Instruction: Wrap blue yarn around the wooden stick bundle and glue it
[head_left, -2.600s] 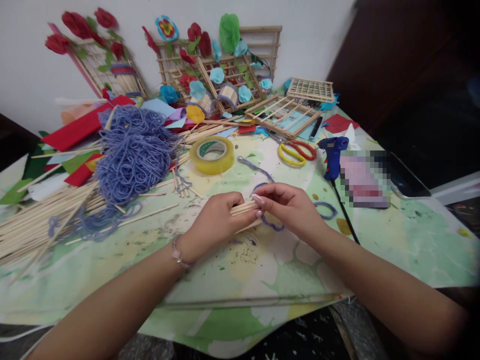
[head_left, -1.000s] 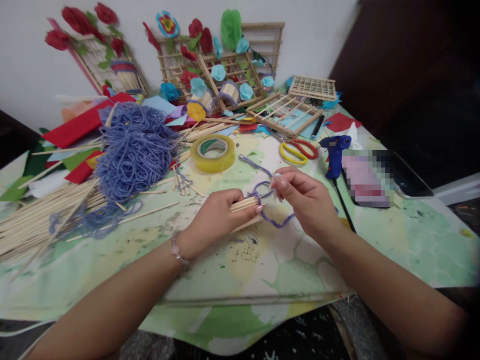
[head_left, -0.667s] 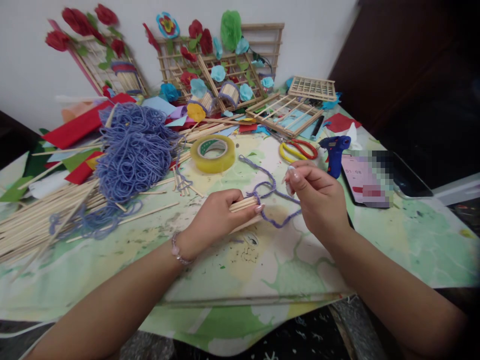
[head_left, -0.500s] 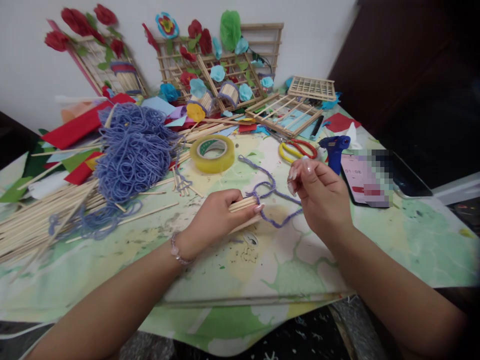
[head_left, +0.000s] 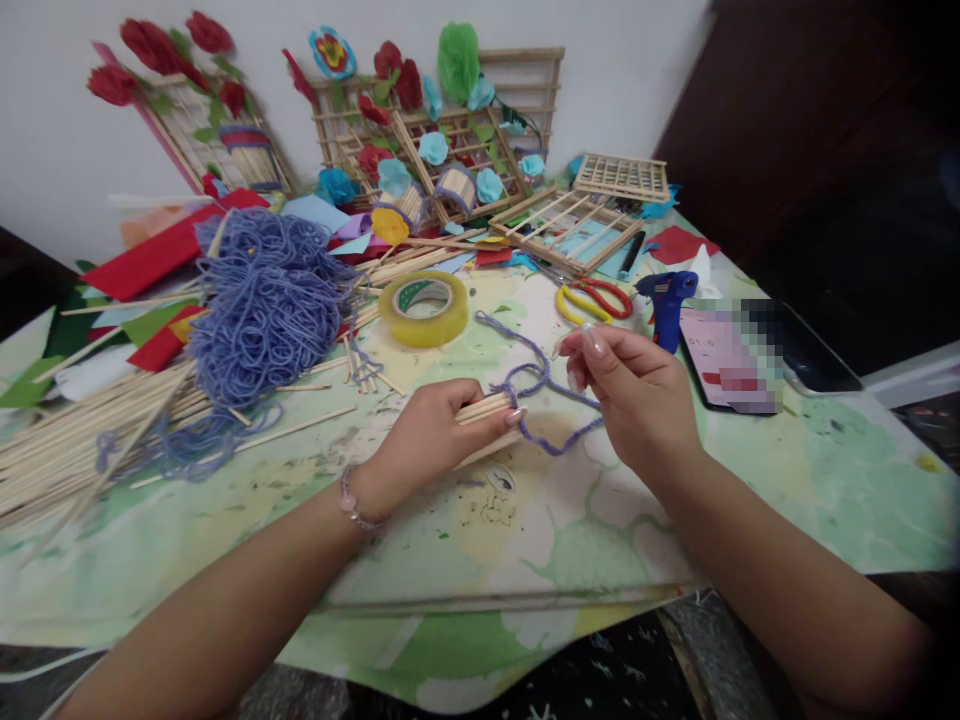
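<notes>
My left hand (head_left: 431, 430) is wrapped round a small bundle of pale wooden sticks (head_left: 484, 408), the thumb pressed along the top. A purple yarn strand (head_left: 559, 447) loops at the stick ends, and its folded tail lies on the table beyond. My right hand (head_left: 637, 390) is raised to the right of the sticks, thumb and fingertips pinched together. Whether anything is between those fingertips is too small to tell. The yarn passes behind or under the right hand, where it is hidden.
Yellow tape roll (head_left: 423, 308), purple yarn pile (head_left: 270, 300) and loose sticks (head_left: 82, 440) lie left. Scissors (head_left: 592, 298), a blue glue gun (head_left: 670, 305) and a phone (head_left: 727, 365) lie right. Stick frames (head_left: 559, 55) with paper flowers stand against the wall.
My right hand has moved slightly left and down, its fingertips nearer the stick ends. My left hand holds the sticks in the same place.
</notes>
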